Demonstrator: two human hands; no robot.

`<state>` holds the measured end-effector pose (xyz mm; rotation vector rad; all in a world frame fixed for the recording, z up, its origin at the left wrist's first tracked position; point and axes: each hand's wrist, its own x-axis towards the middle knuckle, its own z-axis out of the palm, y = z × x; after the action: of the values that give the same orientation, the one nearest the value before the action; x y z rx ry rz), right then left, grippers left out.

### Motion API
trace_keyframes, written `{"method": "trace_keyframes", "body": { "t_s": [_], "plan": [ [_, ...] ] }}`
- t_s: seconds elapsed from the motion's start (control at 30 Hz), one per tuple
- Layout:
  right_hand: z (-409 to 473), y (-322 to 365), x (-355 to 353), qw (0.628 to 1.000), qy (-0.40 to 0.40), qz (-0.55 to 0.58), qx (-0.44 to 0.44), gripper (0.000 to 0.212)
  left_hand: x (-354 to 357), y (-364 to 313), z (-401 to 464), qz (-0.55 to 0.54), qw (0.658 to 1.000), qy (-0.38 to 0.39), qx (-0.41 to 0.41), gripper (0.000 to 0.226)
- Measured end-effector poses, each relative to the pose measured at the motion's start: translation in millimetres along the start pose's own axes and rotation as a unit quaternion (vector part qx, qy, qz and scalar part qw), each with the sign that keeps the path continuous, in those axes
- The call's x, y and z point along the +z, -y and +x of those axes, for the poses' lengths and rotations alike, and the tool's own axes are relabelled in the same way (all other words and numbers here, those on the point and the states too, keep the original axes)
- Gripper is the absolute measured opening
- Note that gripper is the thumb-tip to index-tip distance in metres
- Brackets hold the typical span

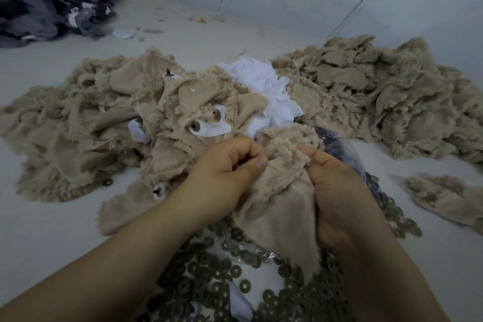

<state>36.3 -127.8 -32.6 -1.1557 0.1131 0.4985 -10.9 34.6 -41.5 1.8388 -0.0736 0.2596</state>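
Left grip (230, 165) and right grip (337, 183) both clamped on one beige fleece piece (279, 204), fingers pinching its furry top edge. The cloth hangs between the wrists, over scattered metal washers (214, 287) on the bench (65, 217). Beige scrap heap (104, 117) behind, white scraps (269, 86) beside it.

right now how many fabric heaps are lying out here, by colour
beige fur heaps, left and right: 2
white scrap heap: 1
dark grey heap: 1
total: 4
not counted: the beige piece gripped by left hand and right hand, and a loose beige scrap
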Motion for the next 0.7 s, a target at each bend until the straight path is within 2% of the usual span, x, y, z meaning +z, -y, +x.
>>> {"method": "trace_keyframes", "body": {
  "t_s": [0.1, 0.17, 0.23, 0.3, 0.4, 0.5, 0.6, 0.67, 0.7],
  "plan": [
    [-0.7, 0.8, 0.1, 1.0, -0.005, 0.013, -0.007, 0.03, 1.0, -3.1, 1.0, 0.003, 1.0, -0.001, 0.011, 0.018],
    [-1.0, 1.5, -0.2, 1.0, -0.007, 0.019, -0.015, 0.03, 2.4, -6.4, -0.8, 0.089, 0.99, -0.03, 0.105, 0.009],
    [0.3, 1.0, -1.4, 0.999, -0.004, 0.031, -0.018, 0.023, 5.6, -6.3, -3.2, 0.178, 0.963, -0.039, 0.198, 0.024],
    [1.5, 0.0, -2.9, 0.999, 0.0, 0.047, -0.015, 0.022, 10.8, -5.8, -4.9, 0.205, 0.954, -0.026, 0.218, 0.029],
    [1.6, -1.7, -1.1, 0.999, 0.007, 0.034, -0.012, 0.024, 19.0, -4.9, -7.7, 0.22, 0.951, -0.048, 0.214, 0.019],
    [2.9, -2.9, -2.7, 1.0, -0.002, 0.006, -0.01, 0.025, 21.8, -6.7, -8.6, 0.181, 0.965, -0.058, 0.181, 0.013],
    [4.3, -3.0, -3.7, 0.999, -0.017, -0.027, -0.018, 0.024, 16.9, -12.4, -6.6, 0.017, 0.998, -0.028, 0.051, 0.014],
    [4.6, -3.6, -4.1, 0.999, -0.021, -0.032, -0.028, 0.022, 12.2, -13.7, -4.3, -0.082, 0.996, -0.003, -0.027, 0.019],
    [4.7, -3.8, -4.6, 0.999, -0.019, -0.033, -0.029, 0.02, 10.1, -13.0, -3.5, -0.095, 0.995, 0.002, -0.039, 0.022]
  ]
}}
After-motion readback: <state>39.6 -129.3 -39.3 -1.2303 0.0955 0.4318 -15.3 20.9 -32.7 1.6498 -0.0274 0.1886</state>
